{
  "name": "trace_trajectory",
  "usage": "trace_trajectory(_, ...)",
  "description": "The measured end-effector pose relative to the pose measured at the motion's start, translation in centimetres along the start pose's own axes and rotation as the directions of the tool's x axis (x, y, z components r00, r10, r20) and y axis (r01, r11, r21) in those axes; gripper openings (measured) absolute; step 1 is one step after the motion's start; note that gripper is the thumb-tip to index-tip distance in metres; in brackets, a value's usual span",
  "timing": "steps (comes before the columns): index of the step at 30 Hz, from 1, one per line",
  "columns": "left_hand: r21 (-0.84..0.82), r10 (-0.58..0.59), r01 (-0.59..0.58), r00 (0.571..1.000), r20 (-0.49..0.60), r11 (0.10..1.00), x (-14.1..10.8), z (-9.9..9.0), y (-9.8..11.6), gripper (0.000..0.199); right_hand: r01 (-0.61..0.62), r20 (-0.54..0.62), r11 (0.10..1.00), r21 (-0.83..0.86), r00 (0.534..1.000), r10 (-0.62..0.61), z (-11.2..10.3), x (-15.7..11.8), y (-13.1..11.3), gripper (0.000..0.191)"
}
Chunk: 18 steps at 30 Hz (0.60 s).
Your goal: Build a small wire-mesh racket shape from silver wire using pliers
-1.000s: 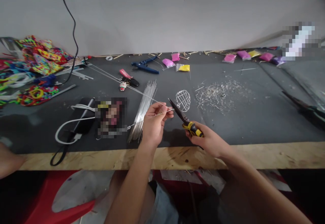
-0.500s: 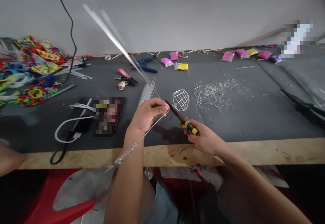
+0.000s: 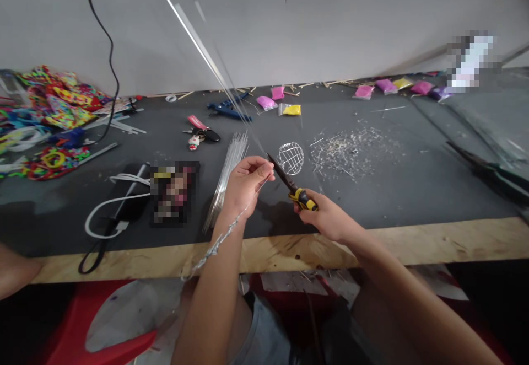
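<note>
My left hand (image 3: 250,180) pinches thin metal wires; their long straight ends (image 3: 206,59) rise up and to the left, and a twisted wire strand (image 3: 221,241) trails down over my left forearm. My right hand (image 3: 324,216) is closed around yellow-and-black pliers (image 3: 303,199), whose dark jaws point at my left fingertips. Just beyond the jaws, a rounded wire mesh piece (image 3: 291,158) lies on the dark table. Under and behind my left hand is a bundle of straight wires (image 3: 226,175). Many short wire clippings (image 3: 351,153) are scattered to the right.
Keys with a charm (image 3: 200,134), blue pliers (image 3: 229,108) and small colored packets (image 3: 266,102) lie farther back. A power bank with a white cable (image 3: 97,205) is at left, near colorful craft pieces (image 3: 66,106). Another person's arm (image 3: 16,271) shows at the left edge.
The raised wire ends have swung to the right and stand steeper. The twisted strand has shifted slightly, closer along my left forearm. The view has moved a little; both hands keep their hold.
</note>
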<state>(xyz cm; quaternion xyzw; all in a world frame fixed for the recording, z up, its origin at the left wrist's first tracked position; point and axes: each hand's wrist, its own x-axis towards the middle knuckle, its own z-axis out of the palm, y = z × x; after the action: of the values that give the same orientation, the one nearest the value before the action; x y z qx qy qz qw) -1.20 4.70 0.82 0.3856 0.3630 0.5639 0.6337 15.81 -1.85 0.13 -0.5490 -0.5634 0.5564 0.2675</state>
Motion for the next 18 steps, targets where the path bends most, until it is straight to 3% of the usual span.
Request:
trace_trajectory(9, -0.071, 0.101, -0.108, 0.99, -0.099, 0.992, -1.0, 0.9, -1.6, 0.014, 0.004, -0.035, 0.993, 0.117, 0.999, 0.0, 0.4, 1.0, 0.8, 0.016)
trace_trajectory(18, -0.1, 0.124, -0.133, 0.988, -0.087, 0.986, -1.5, 1.2, -1.6, 0.016, 0.008, -0.05, 0.99, 0.142, 0.999, -0.001, 0.6, 1.4, 0.9, 0.018)
